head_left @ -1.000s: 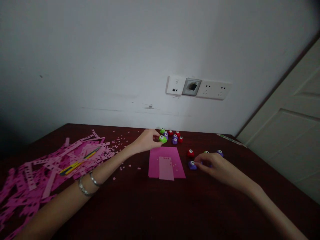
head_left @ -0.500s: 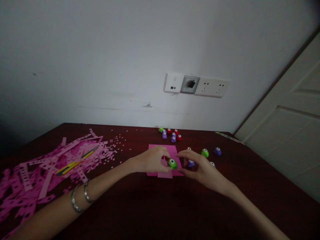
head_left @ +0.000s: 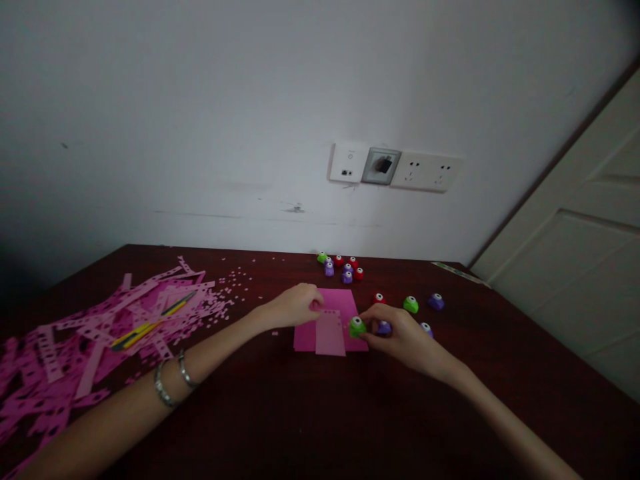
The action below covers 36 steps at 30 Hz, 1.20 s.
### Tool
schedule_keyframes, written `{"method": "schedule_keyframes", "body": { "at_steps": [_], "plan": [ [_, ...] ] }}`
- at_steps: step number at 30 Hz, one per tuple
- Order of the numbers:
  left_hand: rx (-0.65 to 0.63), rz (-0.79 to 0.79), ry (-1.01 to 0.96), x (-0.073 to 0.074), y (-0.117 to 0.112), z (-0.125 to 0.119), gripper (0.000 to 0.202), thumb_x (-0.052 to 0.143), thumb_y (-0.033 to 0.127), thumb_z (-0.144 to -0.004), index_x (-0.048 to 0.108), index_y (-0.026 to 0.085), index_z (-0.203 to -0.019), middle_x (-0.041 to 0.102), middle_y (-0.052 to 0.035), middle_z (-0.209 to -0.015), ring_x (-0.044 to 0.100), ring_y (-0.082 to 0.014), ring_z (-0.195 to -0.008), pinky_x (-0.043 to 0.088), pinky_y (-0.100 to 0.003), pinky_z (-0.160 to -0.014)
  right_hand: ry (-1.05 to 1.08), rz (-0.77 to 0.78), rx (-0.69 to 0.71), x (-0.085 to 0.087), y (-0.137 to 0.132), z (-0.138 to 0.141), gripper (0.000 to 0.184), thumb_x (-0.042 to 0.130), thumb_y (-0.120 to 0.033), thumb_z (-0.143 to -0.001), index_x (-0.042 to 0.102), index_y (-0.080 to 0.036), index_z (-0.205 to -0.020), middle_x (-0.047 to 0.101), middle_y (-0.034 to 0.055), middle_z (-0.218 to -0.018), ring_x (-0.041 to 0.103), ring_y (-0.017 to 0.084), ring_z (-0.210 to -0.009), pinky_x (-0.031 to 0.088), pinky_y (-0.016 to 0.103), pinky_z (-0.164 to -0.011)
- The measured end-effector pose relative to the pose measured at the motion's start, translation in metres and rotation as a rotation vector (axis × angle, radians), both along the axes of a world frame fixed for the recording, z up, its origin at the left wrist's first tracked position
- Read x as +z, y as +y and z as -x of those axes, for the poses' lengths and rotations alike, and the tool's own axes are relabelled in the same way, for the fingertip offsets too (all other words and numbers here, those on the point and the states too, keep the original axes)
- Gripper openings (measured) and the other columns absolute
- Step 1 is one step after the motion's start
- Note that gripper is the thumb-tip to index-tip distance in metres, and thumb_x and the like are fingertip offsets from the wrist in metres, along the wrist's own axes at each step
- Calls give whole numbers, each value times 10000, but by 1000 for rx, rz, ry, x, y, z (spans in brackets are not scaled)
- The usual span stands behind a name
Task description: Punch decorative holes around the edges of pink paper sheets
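My right hand (head_left: 400, 331) grips a small green craft punch (head_left: 357, 327) with a white star-marked top between thumb and fingertips, over the right side of the pink paper. My left hand (head_left: 300, 305) is closed in a pinch at the upper left of a light pink paper strip (head_left: 330, 337); what its fingertips hold is hidden. The strip has a row of small punched holes near its top and lies on darker pink sheets (head_left: 336, 298). A purple punch (head_left: 384, 327) shows partly behind my right fingers, with a red punch (head_left: 379, 299) just beyond.
Punched pink paper scraps (head_left: 90, 327) and tiny cut-outs cover the table's left side, with a yellow utility knife (head_left: 137, 336) on them. Several punches (head_left: 347, 269) cluster near the wall. A green punch (head_left: 411, 305) and a purple punch (head_left: 436, 302) stand at right.
The green punch has passed from my left hand to my right hand, shifting slightly right. My left hand has moved up and left, uncovering the light pink strip.
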<state>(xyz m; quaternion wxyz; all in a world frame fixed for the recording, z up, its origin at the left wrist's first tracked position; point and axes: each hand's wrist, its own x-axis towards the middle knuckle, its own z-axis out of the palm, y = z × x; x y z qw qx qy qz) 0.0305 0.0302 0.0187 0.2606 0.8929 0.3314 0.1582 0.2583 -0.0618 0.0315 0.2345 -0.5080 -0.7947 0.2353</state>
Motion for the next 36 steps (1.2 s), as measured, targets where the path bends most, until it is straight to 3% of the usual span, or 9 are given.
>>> {"method": "schedule_keyframes", "body": {
  "at_steps": [3, 6, 14, 19, 23, 28, 31, 36],
  "plan": [
    [82, -110, 116, -18, 14, 2, 125, 572, 217, -719, 668, 154, -770, 611, -60, -788, 528, -175, -761, 384, -287, -691, 5, 67, -106, -6, 5, -6, 156, 621, -221, -749, 665, -172, -891, 600, 22, -763, 558, 141, -662, 466, 253, -601],
    [110, -104, 146, -29, 18, 1, 124, 594, 234, -725, 656, 142, -781, 605, -62, -798, 528, -173, -753, 389, -279, -675, 28, 181, -174, -9, 6, -7, 191, 607, -243, -750, 652, -157, -914, 563, 8, -722, 511, 97, -505, 429, 206, -438],
    [139, -56, 126, -32, 15, -6, 83, 593, 197, -711, 639, 135, -743, 619, -58, -808, 538, -167, -780, 392, -275, -704, -47, 122, -145, -12, 7, -7, 196, 603, -251, -747, 677, -167, -908, 600, 33, -737, 556, 131, -596, 424, 189, -436],
    [167, 71, 41, -32, 15, -8, 53, 595, 149, -655, 623, 131, -697, 622, -30, -736, 533, -127, -673, 393, -247, -627, -65, 106, -134, -13, 8, -8, 192, 602, -248, -751, 679, -167, -907, 614, 41, -753, 565, 141, -627, 436, 205, -466],
    [172, 257, -131, -35, 17, -9, 40, 606, 143, -623, 590, 132, -659, 587, 7, -627, 516, -108, -586, 392, -233, -561, -52, 95, -128, -13, 8, -9, 188, 611, -256, -747, 681, -173, -901, 613, 43, -758, 571, 150, -638, 451, 219, -482],
    [187, 524, -339, -38, 21, -8, 178, 631, 132, -588, 609, 126, -765, 618, 8, -646, 544, -104, -589, 414, -235, -565, 4, 163, -130, -11, 7, -11, 188, 595, -235, -757, 667, -166, -916, 594, 29, -740, 545, 113, -541, 438, 192, -416],
    [185, 568, -343, -37, 25, -6, 154, 629, 132, -594, 649, 129, -747, 645, -7, -671, 543, -91, -587, 414, -241, -588, 50, 221, -125, -10, 11, -12, 216, 600, -257, -758, 647, -158, -944, 587, 22, -743, 531, 98, -503, 455, 192, -390],
    [221, 564, -331, -32, 29, 0, 143, 639, 203, -618, 674, 124, -733, 592, 15, -566, 457, -62, -492, 339, -217, -497, 93, 227, -100, -6, 25, -12, 258, 632, -314, -744, 632, -149, -942, 612, 23, -758, 558, 101, -530, 496, 203, -416]
  ]
}}
